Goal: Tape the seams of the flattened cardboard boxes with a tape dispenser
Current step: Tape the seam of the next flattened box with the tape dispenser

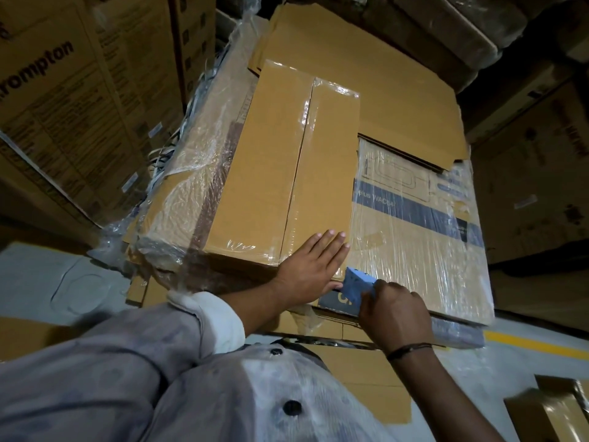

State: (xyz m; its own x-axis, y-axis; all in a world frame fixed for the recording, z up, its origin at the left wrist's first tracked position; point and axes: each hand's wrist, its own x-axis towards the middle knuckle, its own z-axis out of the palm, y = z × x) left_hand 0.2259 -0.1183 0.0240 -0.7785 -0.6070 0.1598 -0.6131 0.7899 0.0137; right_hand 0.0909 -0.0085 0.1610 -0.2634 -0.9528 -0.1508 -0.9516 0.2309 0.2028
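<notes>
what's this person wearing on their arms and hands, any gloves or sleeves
No gloves: the left hand and right hand are both bare. On the left, a pale grey long sleeve ends in a white turned-back cuff. The right forearm is uncovered as far as shown, with a thin dark thread band round the wrist.
</notes>
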